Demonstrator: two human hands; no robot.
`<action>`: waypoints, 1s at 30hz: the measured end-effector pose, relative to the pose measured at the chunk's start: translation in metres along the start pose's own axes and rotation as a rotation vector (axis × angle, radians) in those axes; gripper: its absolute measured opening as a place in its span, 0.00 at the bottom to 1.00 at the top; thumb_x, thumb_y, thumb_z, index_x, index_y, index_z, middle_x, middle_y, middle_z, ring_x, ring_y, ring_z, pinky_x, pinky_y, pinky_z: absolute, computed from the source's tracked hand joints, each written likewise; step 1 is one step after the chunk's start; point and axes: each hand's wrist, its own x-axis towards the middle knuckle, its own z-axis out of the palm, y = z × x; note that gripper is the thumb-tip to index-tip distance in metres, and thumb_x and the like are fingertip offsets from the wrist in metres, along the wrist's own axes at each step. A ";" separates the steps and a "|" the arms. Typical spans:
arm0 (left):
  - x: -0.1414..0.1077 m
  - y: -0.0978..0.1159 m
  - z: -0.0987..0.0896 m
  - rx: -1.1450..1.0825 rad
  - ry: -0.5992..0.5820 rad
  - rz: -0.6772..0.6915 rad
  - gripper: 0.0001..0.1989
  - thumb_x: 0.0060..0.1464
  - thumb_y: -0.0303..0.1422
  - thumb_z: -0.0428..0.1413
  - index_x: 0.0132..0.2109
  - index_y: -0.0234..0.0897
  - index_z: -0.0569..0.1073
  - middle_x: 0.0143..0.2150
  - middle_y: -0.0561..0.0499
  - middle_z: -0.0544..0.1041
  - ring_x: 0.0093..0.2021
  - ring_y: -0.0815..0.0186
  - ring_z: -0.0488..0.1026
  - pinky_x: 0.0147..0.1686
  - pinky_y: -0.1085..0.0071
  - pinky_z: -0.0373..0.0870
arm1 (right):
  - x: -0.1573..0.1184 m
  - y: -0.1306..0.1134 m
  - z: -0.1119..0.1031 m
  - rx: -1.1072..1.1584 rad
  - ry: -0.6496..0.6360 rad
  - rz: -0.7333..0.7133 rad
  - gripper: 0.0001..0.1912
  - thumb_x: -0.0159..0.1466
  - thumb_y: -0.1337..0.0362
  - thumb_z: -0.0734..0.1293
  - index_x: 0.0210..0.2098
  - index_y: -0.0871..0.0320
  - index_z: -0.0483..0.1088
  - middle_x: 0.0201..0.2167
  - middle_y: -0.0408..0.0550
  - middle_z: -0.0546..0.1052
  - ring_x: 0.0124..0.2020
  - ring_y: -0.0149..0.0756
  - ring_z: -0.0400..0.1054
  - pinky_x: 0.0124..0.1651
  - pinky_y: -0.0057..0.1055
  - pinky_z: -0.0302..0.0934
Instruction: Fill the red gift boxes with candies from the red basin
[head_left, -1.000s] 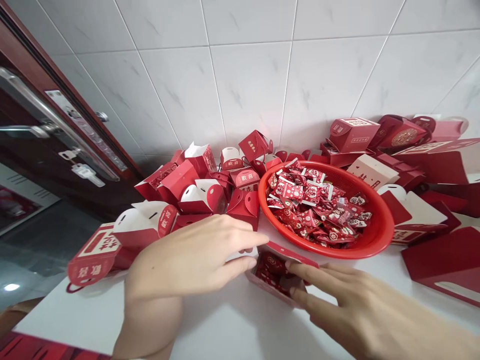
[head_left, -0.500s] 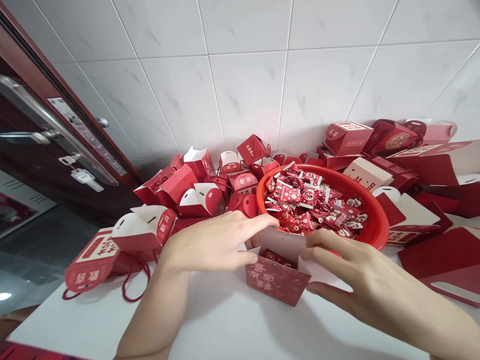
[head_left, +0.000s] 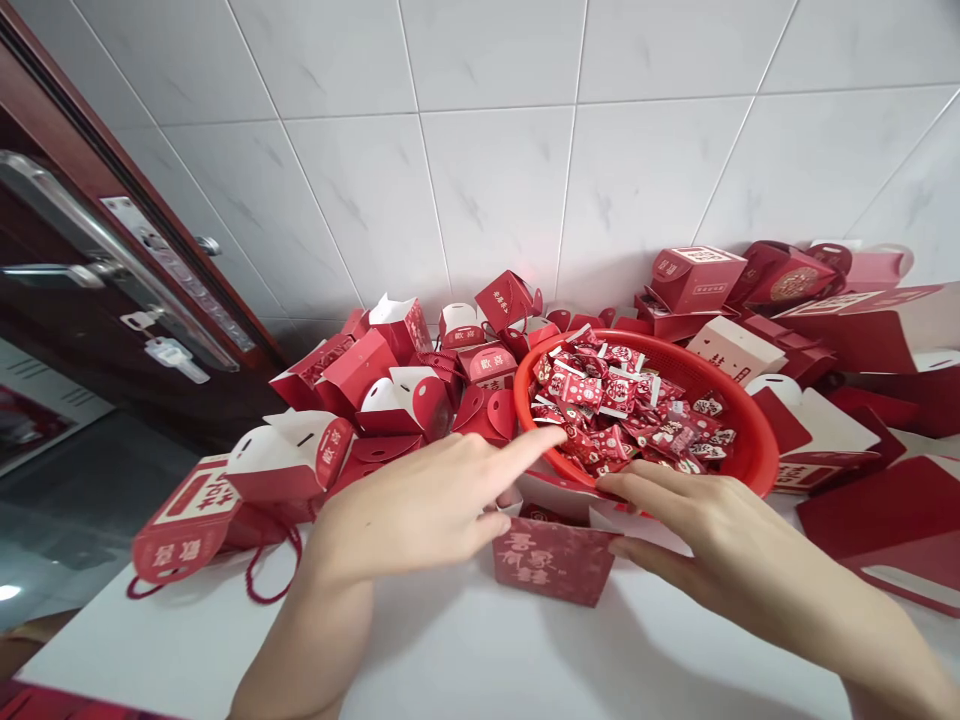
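Note:
An open red paper candy box [head_left: 553,568] with gold lettering stands on the white table, its top flaps up and red-wrapped sweets partly visible inside. My left hand [head_left: 427,500] is at the box's left edge, thumb on the near corner, some fingers curled at the flap and the index finger stretched out over the basin rim. On the opposite side, my right hand [head_left: 697,535] grips the right edge, its thumb at the near corner and fingers at the back panel. Right behind the box is a red plastic basin [head_left: 761,450] of wrapped candies [head_left: 600,390].
Several red boxes crowd the table's back left, among them a white-topped box [head_left: 277,455] with a cord handle. More boxes, such as a large red one [head_left: 877,520], are heaped at right. A tiled wall [head_left: 495,190] stands behind, and a door with keys [head_left: 176,355] at left.
The box's side flaps have folded inward and its back panel has tipped lower. My right fingers have shifted to the back panel, while my left index finger reaches slightly farther right.

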 end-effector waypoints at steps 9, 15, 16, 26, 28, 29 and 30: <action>0.028 -0.020 -0.008 -0.111 0.000 0.105 0.05 0.57 0.27 0.58 0.40 0.39 0.76 0.41 0.52 0.79 0.44 0.60 0.76 0.39 0.70 0.65 | 0.016 0.000 0.001 0.243 -0.008 0.088 0.08 0.68 0.71 0.67 0.44 0.54 0.75 0.33 0.46 0.80 0.29 0.36 0.73 0.32 0.29 0.65; 0.036 -0.016 -0.009 -0.184 -0.093 0.118 0.06 0.55 0.23 0.55 0.33 0.38 0.73 0.31 0.54 0.77 0.35 0.63 0.77 0.31 0.72 0.62 | 0.020 -0.004 0.002 0.243 -0.062 0.094 0.09 0.67 0.73 0.64 0.38 0.55 0.76 0.30 0.47 0.78 0.28 0.36 0.71 0.32 0.29 0.63; 0.037 -0.016 -0.008 -0.195 -0.096 0.132 0.06 0.55 0.23 0.55 0.34 0.38 0.74 0.31 0.54 0.77 0.34 0.64 0.77 0.31 0.73 0.62 | 0.020 -0.005 0.002 0.239 -0.070 0.099 0.09 0.66 0.73 0.64 0.38 0.55 0.76 0.31 0.47 0.78 0.29 0.36 0.71 0.32 0.29 0.62; 0.042 -0.036 -0.007 -0.351 0.045 0.296 0.09 0.61 0.29 0.56 0.32 0.35 0.76 0.27 0.55 0.75 0.26 0.71 0.68 0.29 0.74 0.60 | 0.025 0.010 -0.002 0.575 -0.035 0.206 0.07 0.69 0.63 0.65 0.39 0.56 0.75 0.35 0.47 0.80 0.35 0.38 0.72 0.38 0.32 0.65; 0.041 -0.037 -0.011 -0.403 0.158 0.295 0.11 0.63 0.34 0.56 0.33 0.34 0.75 0.28 0.54 0.75 0.28 0.71 0.68 0.30 0.74 0.61 | 0.028 0.015 -0.002 0.806 0.021 0.254 0.09 0.70 0.58 0.66 0.39 0.56 0.74 0.35 0.46 0.80 0.35 0.37 0.73 0.39 0.31 0.66; 0.040 -0.037 -0.012 -0.425 0.208 0.291 0.12 0.64 0.35 0.56 0.32 0.34 0.74 0.28 0.55 0.74 0.28 0.71 0.68 0.31 0.74 0.61 | 0.029 0.017 -0.002 0.930 0.037 0.274 0.10 0.70 0.56 0.67 0.40 0.55 0.73 0.35 0.46 0.79 0.36 0.37 0.73 0.39 0.31 0.67; 0.040 -0.036 -0.013 -0.447 0.251 0.288 0.13 0.64 0.36 0.55 0.32 0.34 0.73 0.28 0.55 0.73 0.28 0.70 0.67 0.31 0.74 0.62 | 0.030 0.018 -0.002 1.044 0.043 0.287 0.10 0.69 0.55 0.68 0.41 0.55 0.73 0.35 0.46 0.79 0.36 0.36 0.73 0.38 0.31 0.68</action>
